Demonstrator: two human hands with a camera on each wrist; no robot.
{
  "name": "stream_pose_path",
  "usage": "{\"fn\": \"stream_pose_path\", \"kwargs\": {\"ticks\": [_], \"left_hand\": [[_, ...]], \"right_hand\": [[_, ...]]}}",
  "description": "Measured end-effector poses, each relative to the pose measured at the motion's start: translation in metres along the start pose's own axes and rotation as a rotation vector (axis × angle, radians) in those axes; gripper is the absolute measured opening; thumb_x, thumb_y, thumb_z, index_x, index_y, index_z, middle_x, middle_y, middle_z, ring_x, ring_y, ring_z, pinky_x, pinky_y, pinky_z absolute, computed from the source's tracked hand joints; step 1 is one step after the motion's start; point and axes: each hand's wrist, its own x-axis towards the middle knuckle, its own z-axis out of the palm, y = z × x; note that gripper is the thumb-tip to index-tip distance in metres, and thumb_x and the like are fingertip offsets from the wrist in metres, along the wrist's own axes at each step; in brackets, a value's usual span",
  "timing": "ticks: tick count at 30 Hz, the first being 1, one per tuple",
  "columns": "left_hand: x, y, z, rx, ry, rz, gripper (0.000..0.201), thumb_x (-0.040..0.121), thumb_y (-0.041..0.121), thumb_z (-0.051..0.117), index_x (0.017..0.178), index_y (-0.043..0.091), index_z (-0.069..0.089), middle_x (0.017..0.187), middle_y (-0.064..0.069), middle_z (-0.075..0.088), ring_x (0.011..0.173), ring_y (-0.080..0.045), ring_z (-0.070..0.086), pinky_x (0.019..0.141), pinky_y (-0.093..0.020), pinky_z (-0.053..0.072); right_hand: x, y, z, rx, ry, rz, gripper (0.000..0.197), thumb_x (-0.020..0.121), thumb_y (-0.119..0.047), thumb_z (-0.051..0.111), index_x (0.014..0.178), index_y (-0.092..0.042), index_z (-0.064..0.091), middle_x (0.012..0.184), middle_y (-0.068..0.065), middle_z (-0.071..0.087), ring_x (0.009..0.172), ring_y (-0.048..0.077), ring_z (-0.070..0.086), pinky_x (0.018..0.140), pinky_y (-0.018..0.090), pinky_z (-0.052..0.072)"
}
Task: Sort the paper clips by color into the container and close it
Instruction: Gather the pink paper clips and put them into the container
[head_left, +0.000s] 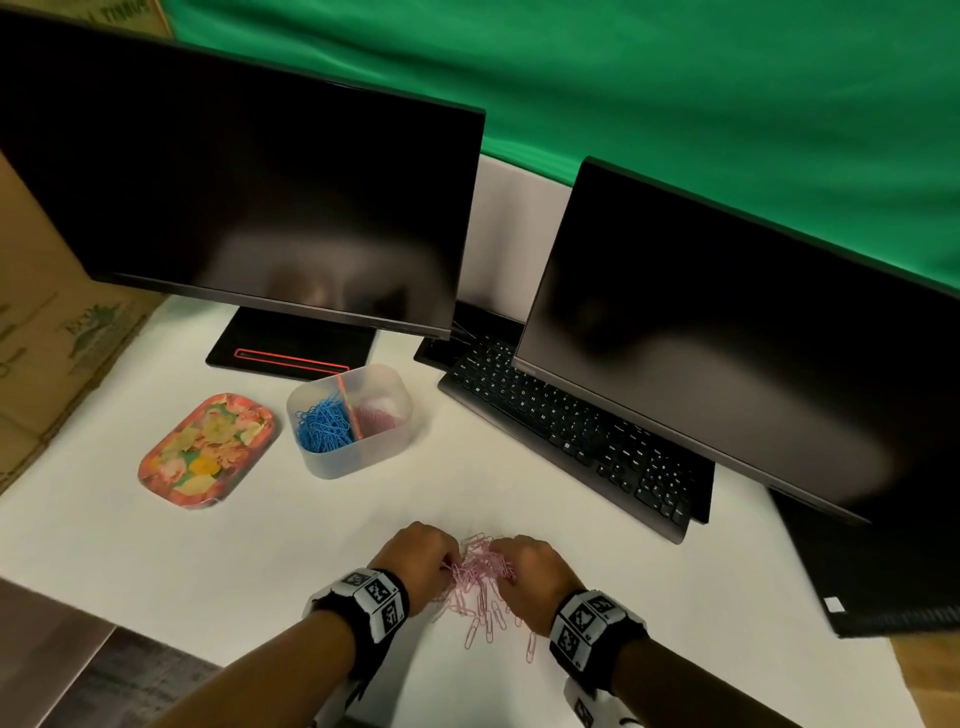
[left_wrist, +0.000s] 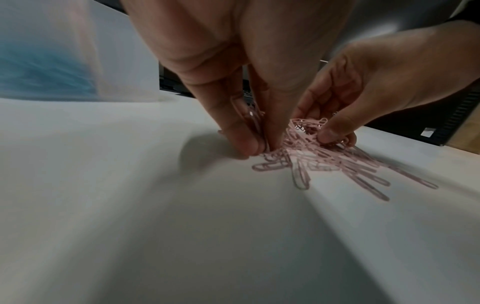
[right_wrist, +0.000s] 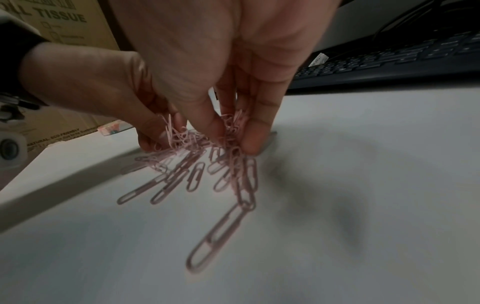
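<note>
A heap of pink paper clips (head_left: 480, 587) lies on the white table (head_left: 260, 545) near its front edge. My left hand (head_left: 423, 558) pinches clips at the heap's left side (left_wrist: 257, 142). My right hand (head_left: 524, 569) pinches a bunch at its right side (right_wrist: 231, 133). Several loose pink clips (right_wrist: 221, 232) trail toward me. The translucent container (head_left: 349, 418) stands further back, with blue clips (head_left: 324, 423) in its left half and pink clips (head_left: 376, 413) in its right half, split by an orange divider. Its floral lid (head_left: 205, 449) lies flat to the left.
Two dark monitors (head_left: 249, 197) (head_left: 737, 332) and a black keyboard (head_left: 571, 431) stand behind and to the right. Cardboard boxes (head_left: 47, 322) line the left side. Bare table stretches between the clip heap and the container.
</note>
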Motion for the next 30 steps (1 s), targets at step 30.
{"fn": "stream_pose_path", "kwargs": {"ticks": [30], "left_hand": [[0.064, -0.037, -0.156, -0.025, 0.371, -0.283, 0.037, 0.071, 0.033, 0.08, 0.105, 0.025, 0.068, 0.105, -0.001, 0.066, 0.1, -0.024, 0.062, 0.088, -0.033, 0.053]], "right_hand": [[-0.002, 0.005, -0.009, 0.123, 0.052, 0.142, 0.026, 0.084, -0.013, 0.051, 0.1, -0.021, 0.069, 0.102, -0.003, 0.069, 0.092, 0.012, 0.063, 0.082, 0.022, 0.052]]}}
